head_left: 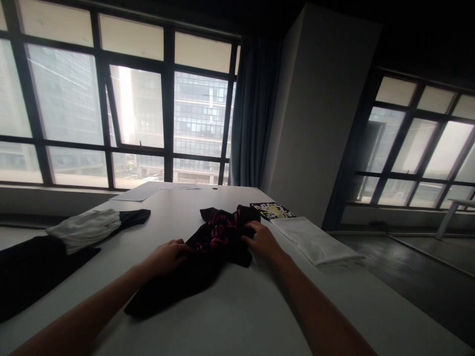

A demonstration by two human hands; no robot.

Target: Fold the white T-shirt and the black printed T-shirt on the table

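Observation:
A crumpled black shirt (208, 269) with pink print lies in the middle of the white table. On its left side, my left hand (171, 254) is closed, with curled fingers at the cloth beside the print. My right hand (261, 237) pinches the shirt's far right part between thumb and fingers. Much of the shirt is bunched, and its dark folds are hard to tell apart.
Left on the white table (282, 316) lie dark garments (33, 269) and a light grey cloth (87, 227). To the right are a folded white cloth (315, 242) and a black printed cloth (272, 210). Paper sheets (139, 193) lie at the far end.

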